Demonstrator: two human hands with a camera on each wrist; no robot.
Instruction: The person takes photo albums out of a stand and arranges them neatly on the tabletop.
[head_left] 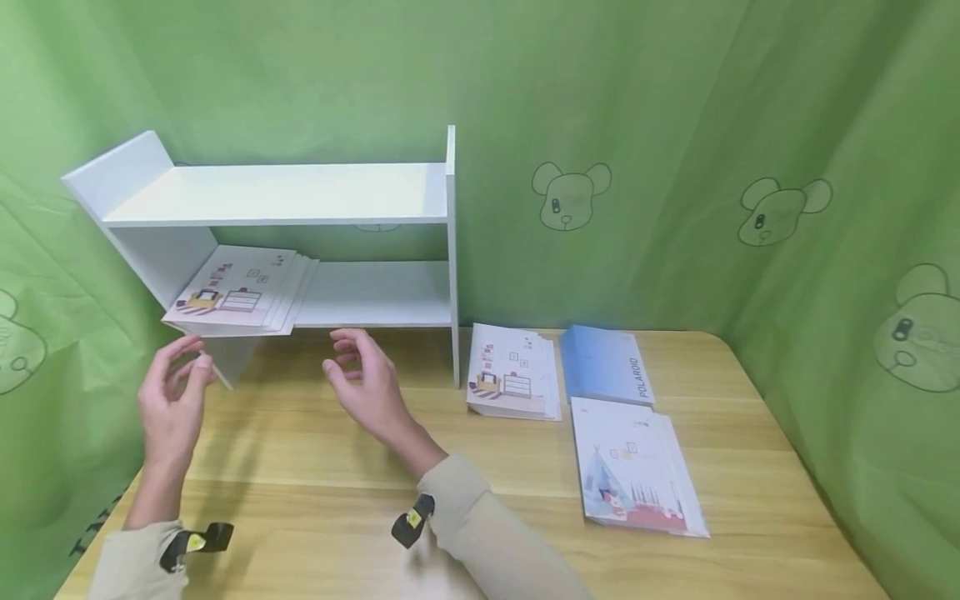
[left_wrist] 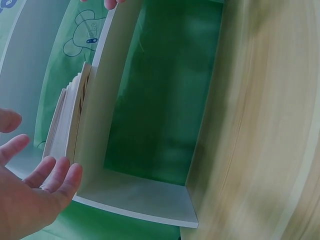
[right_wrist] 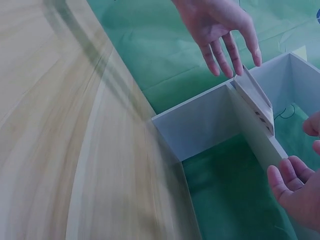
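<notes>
A stack of thin illustrated books [head_left: 232, 287] lies flat at the left end of the lower board of a white shelf [head_left: 375, 292], its front edge sticking out a little past the board. My left hand [head_left: 172, 408] is just in front of the stack's near left corner, fingers loosely bent and holding nothing. In the left wrist view the same hand [left_wrist: 35, 195] shows spread fingers beside the books [left_wrist: 70, 117]. To the right of the stack, my right hand [head_left: 371, 383] hovers below the board's front edge, fingers relaxed with nothing in them.
On the wooden table [head_left: 315, 500], right of the shelf, lie a stack of similar illustrated books [head_left: 510, 371], a blue stack marked POLAROID [head_left: 603, 362] and a stack with a tent picture [head_left: 633, 467]. A green curtain [head_left: 660, 100] with bear drawings hangs behind.
</notes>
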